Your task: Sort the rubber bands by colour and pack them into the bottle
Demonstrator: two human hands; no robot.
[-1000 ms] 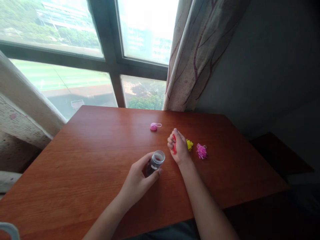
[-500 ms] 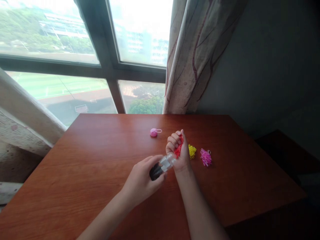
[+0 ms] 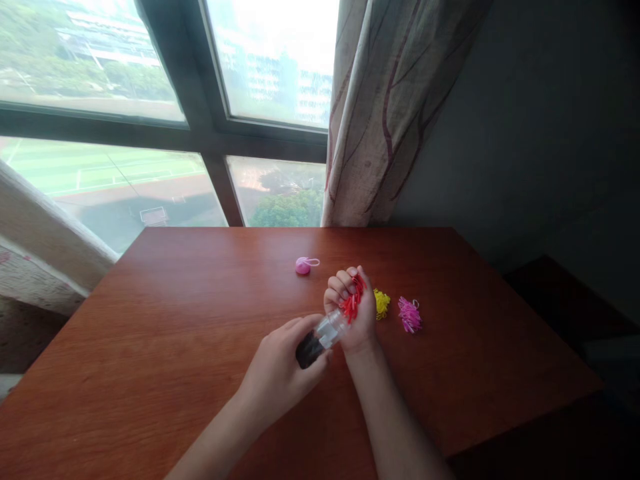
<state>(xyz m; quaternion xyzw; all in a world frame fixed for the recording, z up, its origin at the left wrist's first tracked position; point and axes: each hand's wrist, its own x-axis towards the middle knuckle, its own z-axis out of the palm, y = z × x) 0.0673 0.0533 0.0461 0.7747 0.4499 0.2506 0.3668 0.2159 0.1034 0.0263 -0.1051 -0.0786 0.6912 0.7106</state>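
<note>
My left hand is wrapped around a small clear bottle with dark contents in its lower part. The bottle is tilted, its open mouth up against the palm of my right hand. Cupped in that right hand is a bunch of red rubber bands, the fingers curled loosely over it. The lowest red bands are at the bottle's mouth; whether any are inside is hard to see. Farther back on the table lies a pink cap with a loop.
Right of my right hand, a yellow bunch of bands and a pink bunch lie on the brown wooden table. A window and curtains stand behind the table.
My right fingers have loosened, so more of the red bands shows. The bottle stays at the right palm. The whole view has shifted slightly.
</note>
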